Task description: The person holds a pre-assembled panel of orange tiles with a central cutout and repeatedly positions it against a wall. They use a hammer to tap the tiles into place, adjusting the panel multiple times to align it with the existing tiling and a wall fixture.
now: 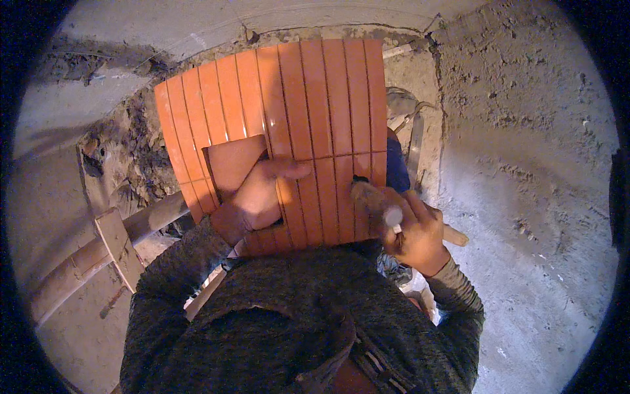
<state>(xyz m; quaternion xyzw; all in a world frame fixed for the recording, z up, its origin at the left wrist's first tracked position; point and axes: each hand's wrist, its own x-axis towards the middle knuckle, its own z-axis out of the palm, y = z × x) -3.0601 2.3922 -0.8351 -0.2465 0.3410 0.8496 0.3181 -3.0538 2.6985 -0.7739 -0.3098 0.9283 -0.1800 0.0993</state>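
A large orange panel (348, 98), glossy and divided by dark grooves into long strips, stands in front of my torso. My left hand (259, 197) lies over its lower left part, thumb stretched to the right across the strips. Beside that hand is a flat brownish four-sided patch (233, 161); whether it is a loose piece or part of the panel I cannot tell. My right hand (417, 230) is closed round a wooden-handled tool (456, 236) at the panel's lower right. A dark spot (359, 178) shows at the tool's far end, whose shape is blurred.
Rough plaster wall (518, 85) rises on the right. A round pipe (79, 269) and a flat board (119, 249) lie at the left. Rubble (138, 131) lines the far left edge. Dusty tools (415, 141) rest behind the panel's right side.
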